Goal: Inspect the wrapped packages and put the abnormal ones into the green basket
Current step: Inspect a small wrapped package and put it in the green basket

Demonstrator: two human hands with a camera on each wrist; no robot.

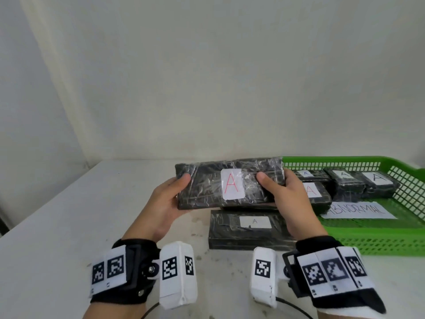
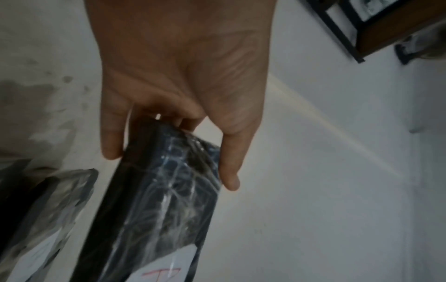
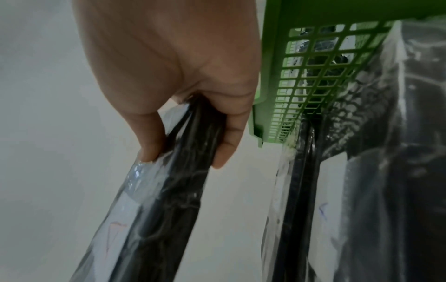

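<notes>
A black film-wrapped package [image 1: 207,187] with a white label bearing a red "A" hangs above the table, held level. My left hand [image 1: 178,194] grips its left end, thumb on top. My right hand [image 1: 273,192] grips the right end the same way. In the left wrist view my left hand [image 2: 171,168] pinches the package [image 2: 166,209] between thumb and fingers. The right wrist view shows my right hand [image 3: 184,158] clamped on the package [image 3: 169,200] edge. The green basket [image 1: 379,240] stands at the right, close beside my right hand.
A second wrapped package [image 1: 248,231] with a small "A" label lies on the white table [image 1: 69,215] under the held one. Several wrapped packages [image 1: 345,184] and a paper reading "ABNORMAL" [image 1: 358,211] lie in the basket. A wall rises behind the table.
</notes>
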